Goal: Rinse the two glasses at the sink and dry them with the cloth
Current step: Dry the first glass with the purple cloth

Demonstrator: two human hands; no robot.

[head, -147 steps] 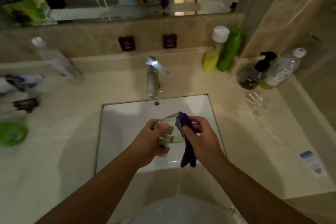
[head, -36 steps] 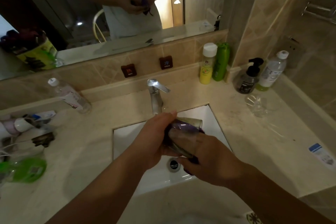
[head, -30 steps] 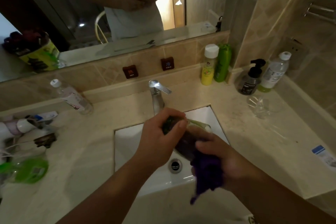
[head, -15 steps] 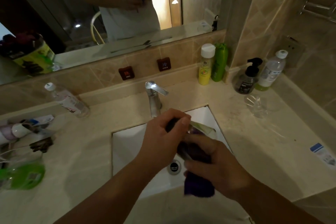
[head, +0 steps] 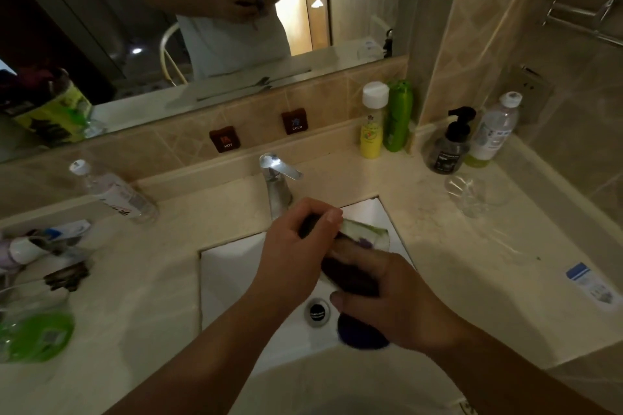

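Over the white sink (head: pixel 236 266) my left hand (head: pixel 296 246) grips a clear glass (head: pixel 365 234), which lies tilted with its rim to the right. My right hand (head: pixel 394 300) holds the purple cloth (head: pixel 360 333) bunched around the lower side of that glass; part of the cloth hangs below my palm. The glass's base is hidden under my left fingers. A second clear glass (head: pixel 467 194) stands upright on the counter at the right, apart from both hands.
The chrome tap (head: pixel 278 182) stands behind the sink, the drain (head: pixel 317 312) below my hands. Bottles (head: pixel 384 118) and a pump dispenser (head: pixel 450 145) line the back right. A plastic bottle (head: pixel 114 192), toiletries and a green container (head: pixel 33 333) crowd the left counter.
My right hand has kept wiping the cloth around the glass, shifting from under it to its lower side. The left hand keeps its grip; the view has risen from the sink since 4.9 s ago.
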